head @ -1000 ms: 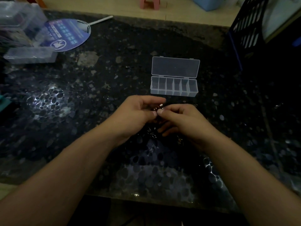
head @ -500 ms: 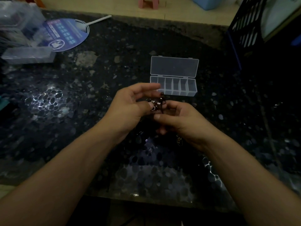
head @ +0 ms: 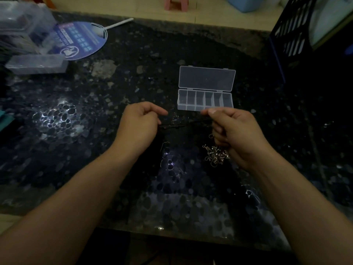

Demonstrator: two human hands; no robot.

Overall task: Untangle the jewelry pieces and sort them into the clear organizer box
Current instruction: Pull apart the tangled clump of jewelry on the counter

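While the left hand [head: 140, 124] pinches a dark cord [head: 183, 124], the right hand [head: 235, 131] grips its other end.

Dim room, dark speckled countertop [head: 133, 73] swallowing detail, small overhead glare patches glinting on its polish at left and centre, brighter pale floor [head: 210, 16] beyond, soft grainy focus, wide-angle bending at the edges

Two bare forearms coming in from the bottom edge, no sleeves anywhere in view. No watch, rings or bracelets on the left hand [head: 140, 124] or right hand [head: 236, 133]. Short, plain nails on the right hand, no polish. Pretty dim lighting, so finer detail stays murky.
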